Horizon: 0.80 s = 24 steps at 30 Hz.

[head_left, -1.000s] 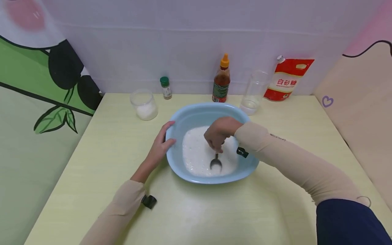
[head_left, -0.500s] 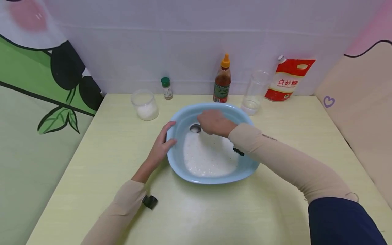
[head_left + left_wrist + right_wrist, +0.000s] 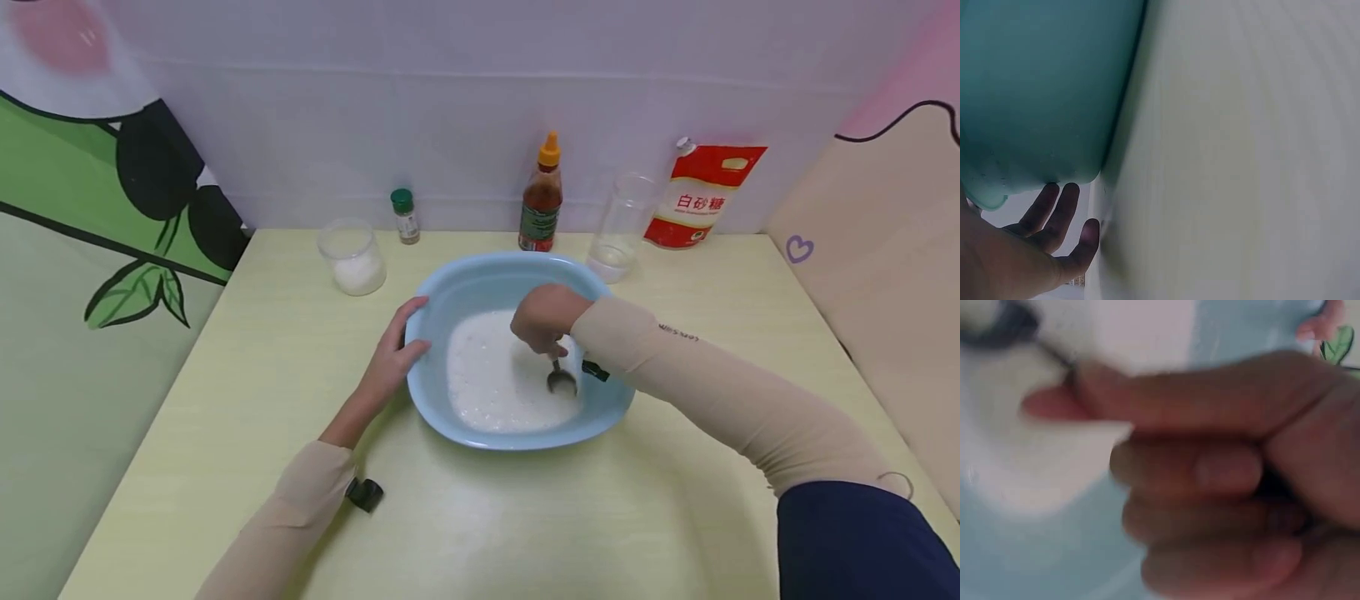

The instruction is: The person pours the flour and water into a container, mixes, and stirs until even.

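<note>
A light blue plastic basin (image 3: 442, 412) stands on the table, holding a white, frothy liquid (image 3: 487, 375). My left hand (image 3: 392, 354) holds its left rim, with the thumb over the edge. In the left wrist view, fingers (image 3: 1063, 215) of that hand reach along the basin's outer wall (image 3: 1035, 94). Over the basin my right hand (image 3: 546, 317) pinches the handle of a dark metal spoon (image 3: 561, 382), whose bowl is in or at the liquid near the right side. The right wrist view is blurred, but the handle shows between thumb and index finger, the other fingers curled.
A glass of white contents (image 3: 358, 267) and a green-capped small bottle (image 3: 406, 218) stand behind left. Behind the basin are a red sauce bottle (image 3: 540, 207), a tall clear glass (image 3: 617, 242) and a red-and-white sugar pouch (image 3: 697, 196). A curtain backs the table (image 3: 480, 525).
The spoon and right hand swept from the front middle to the back left of the basin, then to the right side. My left hand keeps its place on the rim.
</note>
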Each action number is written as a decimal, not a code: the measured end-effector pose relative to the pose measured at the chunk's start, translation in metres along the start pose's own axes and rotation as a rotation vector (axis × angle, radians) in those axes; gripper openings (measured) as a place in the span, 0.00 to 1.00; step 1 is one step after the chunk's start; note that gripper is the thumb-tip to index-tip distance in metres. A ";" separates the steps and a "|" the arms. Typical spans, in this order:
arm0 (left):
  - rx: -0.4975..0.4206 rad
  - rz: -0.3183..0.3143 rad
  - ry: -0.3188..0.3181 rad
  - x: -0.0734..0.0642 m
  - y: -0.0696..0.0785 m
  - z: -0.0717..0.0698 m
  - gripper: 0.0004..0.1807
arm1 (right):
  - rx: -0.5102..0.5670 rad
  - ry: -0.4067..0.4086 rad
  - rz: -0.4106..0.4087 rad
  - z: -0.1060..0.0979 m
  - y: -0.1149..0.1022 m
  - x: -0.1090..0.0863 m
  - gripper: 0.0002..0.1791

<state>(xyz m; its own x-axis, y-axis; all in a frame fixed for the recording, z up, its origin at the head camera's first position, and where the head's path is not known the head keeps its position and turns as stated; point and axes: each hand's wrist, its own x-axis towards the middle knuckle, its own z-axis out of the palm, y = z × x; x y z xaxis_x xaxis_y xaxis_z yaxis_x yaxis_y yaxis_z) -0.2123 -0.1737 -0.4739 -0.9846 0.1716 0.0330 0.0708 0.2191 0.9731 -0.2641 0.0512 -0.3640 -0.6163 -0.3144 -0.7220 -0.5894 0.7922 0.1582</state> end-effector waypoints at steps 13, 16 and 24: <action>0.026 0.023 -0.002 -0.001 -0.001 -0.001 0.36 | 0.307 0.168 -0.198 -0.005 -0.002 0.025 0.12; 0.019 0.020 -0.006 0.000 -0.001 0.000 0.36 | 0.247 0.313 -0.096 -0.004 0.001 0.025 0.10; 0.003 0.018 -0.012 0.001 -0.001 0.001 0.36 | 0.031 0.467 0.135 0.002 0.013 0.005 0.13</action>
<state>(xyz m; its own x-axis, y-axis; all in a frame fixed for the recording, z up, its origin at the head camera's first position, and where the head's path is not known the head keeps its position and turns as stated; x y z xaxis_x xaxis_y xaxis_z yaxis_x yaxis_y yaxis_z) -0.2128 -0.1733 -0.4752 -0.9813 0.1868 0.0476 0.0888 0.2188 0.9717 -0.2743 0.0608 -0.3669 -0.8591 -0.4031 -0.3154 -0.4764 0.8550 0.2047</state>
